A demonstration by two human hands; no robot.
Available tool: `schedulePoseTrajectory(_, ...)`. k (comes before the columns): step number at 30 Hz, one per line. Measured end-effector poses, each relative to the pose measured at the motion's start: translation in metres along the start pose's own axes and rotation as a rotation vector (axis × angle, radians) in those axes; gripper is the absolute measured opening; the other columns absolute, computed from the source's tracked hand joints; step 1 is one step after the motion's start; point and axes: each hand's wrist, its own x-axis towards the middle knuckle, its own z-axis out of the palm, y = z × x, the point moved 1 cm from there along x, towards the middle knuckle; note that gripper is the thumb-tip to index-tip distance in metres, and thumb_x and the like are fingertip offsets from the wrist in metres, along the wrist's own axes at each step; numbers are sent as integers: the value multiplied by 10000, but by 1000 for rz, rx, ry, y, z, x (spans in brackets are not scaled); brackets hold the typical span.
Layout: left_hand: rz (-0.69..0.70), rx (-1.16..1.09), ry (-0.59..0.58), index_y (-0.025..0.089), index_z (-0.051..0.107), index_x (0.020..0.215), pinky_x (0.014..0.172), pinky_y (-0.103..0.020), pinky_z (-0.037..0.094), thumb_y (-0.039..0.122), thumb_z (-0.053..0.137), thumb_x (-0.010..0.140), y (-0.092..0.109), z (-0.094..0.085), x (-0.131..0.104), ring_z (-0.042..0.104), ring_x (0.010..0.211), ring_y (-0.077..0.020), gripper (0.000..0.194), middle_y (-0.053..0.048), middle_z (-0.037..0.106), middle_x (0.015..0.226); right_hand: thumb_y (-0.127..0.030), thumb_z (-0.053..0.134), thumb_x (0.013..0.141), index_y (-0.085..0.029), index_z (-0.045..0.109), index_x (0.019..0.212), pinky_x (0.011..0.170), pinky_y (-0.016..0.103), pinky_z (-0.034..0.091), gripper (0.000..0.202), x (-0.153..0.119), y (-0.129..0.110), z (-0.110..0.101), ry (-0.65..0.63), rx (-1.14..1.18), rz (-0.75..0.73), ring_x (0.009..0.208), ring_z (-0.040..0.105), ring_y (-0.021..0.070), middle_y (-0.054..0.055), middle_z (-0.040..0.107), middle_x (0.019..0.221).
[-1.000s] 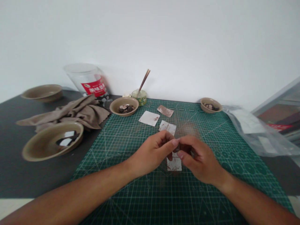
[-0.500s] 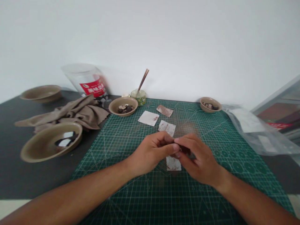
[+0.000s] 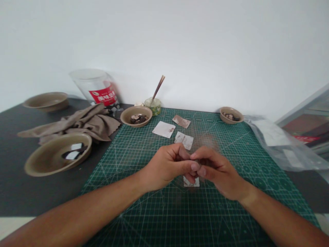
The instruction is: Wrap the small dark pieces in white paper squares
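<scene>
Over the middle of the green cutting mat (image 3: 169, 226), my left hand (image 3: 171, 164) and my right hand (image 3: 218, 169) meet at the fingertips. Both are closed in a pinch around something small and dark that the fingers almost wholly cover. Below them a smudged white square (image 3: 191, 181) lies partly hidden on the mat. Beyond the hands are a stained whitish piece (image 3: 184, 140), a cleaner white sheet (image 3: 164, 129) and a brown-smeared piece (image 3: 181, 121). A brownish smudge marks the mat beside them.
Bowls with dark and tan pieces stand back left (image 3: 124, 118) and back right (image 3: 231, 118). A larger bowl (image 3: 38, 164), a brown cloth (image 3: 77, 123), a clear jar (image 3: 89, 82) and another bowl (image 3: 46, 102) are left. A green cup (image 3: 156, 108) holds sticks. A plastic bag (image 3: 282, 147) lies right.
My fingertips have shifted slightly around the small piece, and my right fingers are drawn closer together. The whole view has moved a little; the things on the table look unchanged.
</scene>
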Motion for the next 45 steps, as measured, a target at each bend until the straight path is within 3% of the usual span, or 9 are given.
schedulePoseTrajectory(9, 49, 15, -77, 141, 547, 843, 617, -235, 599, 221, 795, 843, 5, 3, -3, 739, 730, -150, 261, -38, 755, 794, -297, 717, 929, -305, 709, 1159, 674, 217, 511, 231, -1, 2, -8, 54, 156, 94, 750, 671, 94, -16, 715, 892)
schedulePoseTrajectory(14, 242, 383, -23, 163, 567, 961, 655, -236, 543, 258, 727, 900, 5, 0, -8, 679, 728, -123, 196, -16, 703, 815, -349, 747, 899, -290, 721, 1141, 647, 189, 506, 250, -3, 2, -12, 85, 255, 197, 708, 653, 78, -19, 692, 873)
schedulePoseTrajectory(19, 479, 805, 135, 215, 598, 1127, 658, -222, 515, 260, 782, 851, 6, -5, -9, 600, 749, -104, 335, 11, 620, 896, -338, 763, 882, -259, 736, 1100, 631, 179, 504, 233, -3, 3, -14, 172, 295, 242, 690, 622, 75, -8, 690, 900)
schedulePoseTrajectory(25, 685, 987, 66, 223, 668, 1167, 754, -231, 546, 192, 772, 857, 12, -3, -6, 618, 865, -117, 328, -18, 623, 1003, -358, 750, 892, -239, 749, 1088, 655, 183, 499, 230, -1, 4, -9, 155, 311, 263, 727, 590, 83, 30, 713, 989)
schedulePoseTrajectory(30, 665, 1044, 105, 201, 701, 1103, 706, -228, 549, 217, 783, 848, 15, -2, -7, 624, 802, -114, 269, -22, 626, 973, -399, 709, 918, -206, 750, 1085, 661, 203, 480, 259, -1, 3, -7, 161, 238, 258, 737, 576, 102, 30, 683, 908)
schedulePoseTrajectory(34, 621, 1069, 129, 186, 709, 1056, 677, -216, 538, 208, 768, 857, 16, 0, -6, 634, 784, -113, 209, -21, 638, 947, -417, 663, 943, -199, 745, 1047, 651, 231, 451, 255, -2, 5, -10, 201, 29, 217, 718, 535, 119, 19, 644, 842)
schedulePoseTrajectory(39, 616, 1098, 133, 181, 709, 1037, 709, -222, 541, 183, 760, 857, 15, -1, -5, 644, 804, -118, 187, -23, 654, 942, -409, 613, 961, -184, 724, 976, 678, 267, 443, 252, -2, 8, -12, 251, -179, 206, 741, 528, 144, 15, 612, 827)
schedulePoseTrajectory(45, 650, 1140, 107, 182, 715, 1035, 783, -236, 551, 177, 751, 865, 12, -1, -3, 659, 858, -131, 174, -31, 675, 943, -419, 529, 987, -186, 667, 849, 604, 274, 420, 304, -2, 6, -7, 318, -366, 211, 682, 512, 155, 3, 570, 745)
